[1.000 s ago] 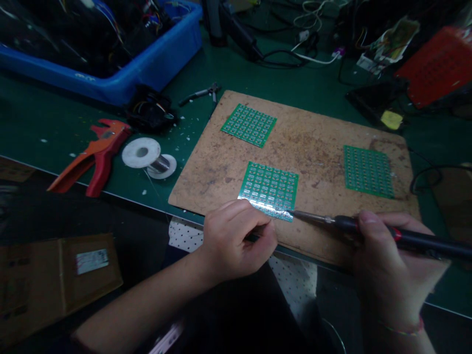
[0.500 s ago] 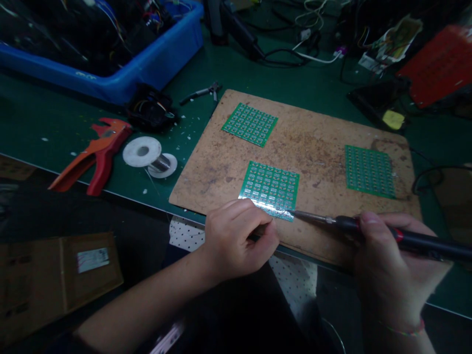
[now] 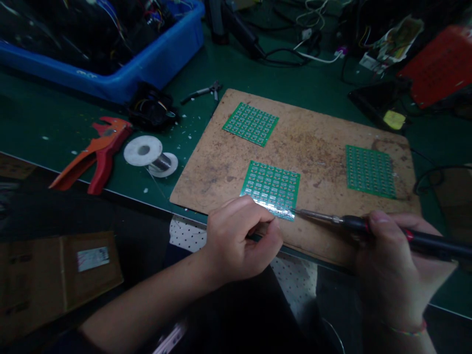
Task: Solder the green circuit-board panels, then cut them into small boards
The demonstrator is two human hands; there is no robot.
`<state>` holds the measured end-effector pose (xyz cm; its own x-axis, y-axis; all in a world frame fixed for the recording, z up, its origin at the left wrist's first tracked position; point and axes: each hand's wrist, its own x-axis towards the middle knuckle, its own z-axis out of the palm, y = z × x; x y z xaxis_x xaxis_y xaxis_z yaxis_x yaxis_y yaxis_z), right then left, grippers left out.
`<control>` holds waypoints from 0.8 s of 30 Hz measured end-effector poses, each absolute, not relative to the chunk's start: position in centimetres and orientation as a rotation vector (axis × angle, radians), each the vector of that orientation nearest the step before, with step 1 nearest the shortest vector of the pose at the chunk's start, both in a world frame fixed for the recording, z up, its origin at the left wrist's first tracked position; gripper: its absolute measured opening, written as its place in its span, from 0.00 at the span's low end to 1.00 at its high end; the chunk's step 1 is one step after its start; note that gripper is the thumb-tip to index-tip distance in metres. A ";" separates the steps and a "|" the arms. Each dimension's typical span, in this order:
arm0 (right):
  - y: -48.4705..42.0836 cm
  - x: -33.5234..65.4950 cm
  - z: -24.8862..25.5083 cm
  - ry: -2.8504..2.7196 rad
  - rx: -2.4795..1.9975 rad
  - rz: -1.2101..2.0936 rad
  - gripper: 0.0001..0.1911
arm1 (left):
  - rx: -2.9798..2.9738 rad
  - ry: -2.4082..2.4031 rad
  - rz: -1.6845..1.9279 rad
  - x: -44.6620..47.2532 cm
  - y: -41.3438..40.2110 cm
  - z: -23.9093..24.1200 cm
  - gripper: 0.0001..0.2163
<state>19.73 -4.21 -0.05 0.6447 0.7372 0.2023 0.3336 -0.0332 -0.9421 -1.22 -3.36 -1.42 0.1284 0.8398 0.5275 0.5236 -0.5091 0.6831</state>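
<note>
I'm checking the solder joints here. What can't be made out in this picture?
Head view:
What the left hand pinches at the edge of the nearest green board: hidden inside its own grip.
Soldering iron: rear cut off by the right edge; the right hand covers its handle.
Pads on that board: too small and dim.

The left hand [image 3: 241, 238] is lying knuckles up in a loose fist, thumb and forefinger pinching together at its far edge. Its bare forearm [image 3: 147, 305] is slanting in from the lower left. The right hand [image 3: 394, 265] is curling closed in a pen-like grip, thumb pressing along the top, and its wrist [image 3: 401, 322] is coming up from below, well apart from the left.
</note>
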 end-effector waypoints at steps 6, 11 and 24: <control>-4.3 19.5 -0.1 -0.939 -1.649 0.400 0.12 | 2.134 1.335 1.304 -0.9 -3.4 -2.1 0.07; -4.3 19.4 -0.2 -0.917 -1.625 0.400 0.11 | 2.135 1.335 1.287 -1.0 -3.4 -2.3 0.07; -4.2 19.1 -0.1 -0.907 -1.665 0.365 0.12 | 2.156 1.332 1.287 -0.9 -3.4 -2.5 0.06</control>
<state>19.10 -4.16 -0.10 0.6533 0.7247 0.2191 0.3707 -0.0539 -0.9272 -0.94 -3.37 -2.51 0.1694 0.8285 0.5337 0.5616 -0.5262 0.6385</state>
